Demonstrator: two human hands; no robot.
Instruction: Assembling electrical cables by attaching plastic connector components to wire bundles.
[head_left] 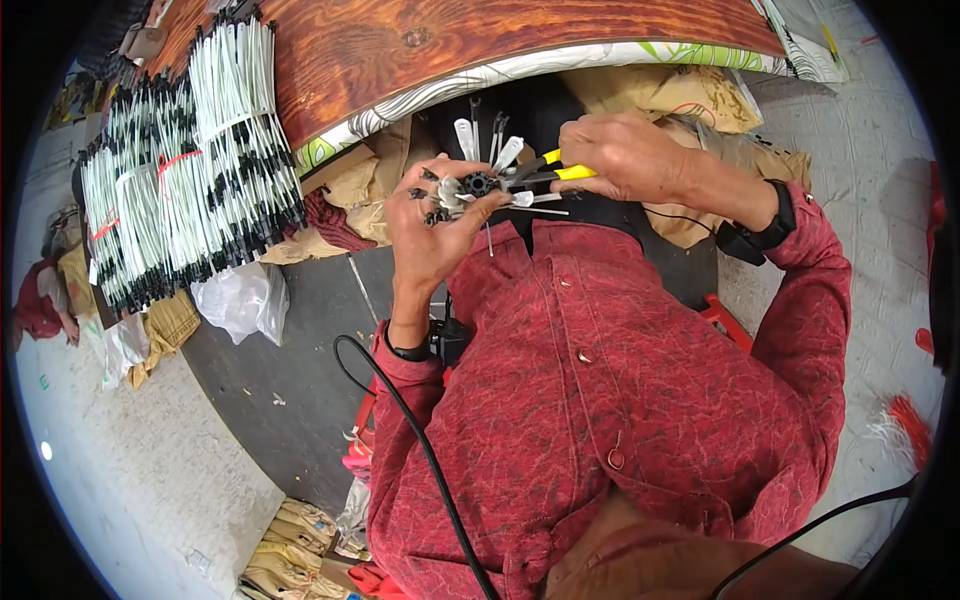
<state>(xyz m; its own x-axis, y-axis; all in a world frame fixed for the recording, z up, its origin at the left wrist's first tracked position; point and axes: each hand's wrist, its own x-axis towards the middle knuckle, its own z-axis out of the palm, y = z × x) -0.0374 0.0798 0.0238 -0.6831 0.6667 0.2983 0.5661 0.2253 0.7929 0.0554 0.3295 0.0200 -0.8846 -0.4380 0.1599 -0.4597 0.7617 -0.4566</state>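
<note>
My left hand (pixel 425 225) is closed around a black notched hub (pixel 478 184), from which white flat pieces and thin grey rods stick out on several sides, like an umbrella's ribs. Yellow-handled pliers (pixel 576 172) are in my right hand (pixel 630 155), its fingers wrapped round the grips. The pliers' metal jaws reach leftward to the hub's right edge. Whether they bite on anything is too small to tell. Both hands are in front of my chest, just below the table's near edge.
Tied bundles of white rods with black fittings (pixel 232 85) lie at the left end of the wooden table (pixel 420 60). Brown sacks (pixel 690 95) sit under its edge. A clear plastic bag (pixel 240 300) hangs below the bundles. At far left another person's red sleeve (pixel 42 300) shows.
</note>
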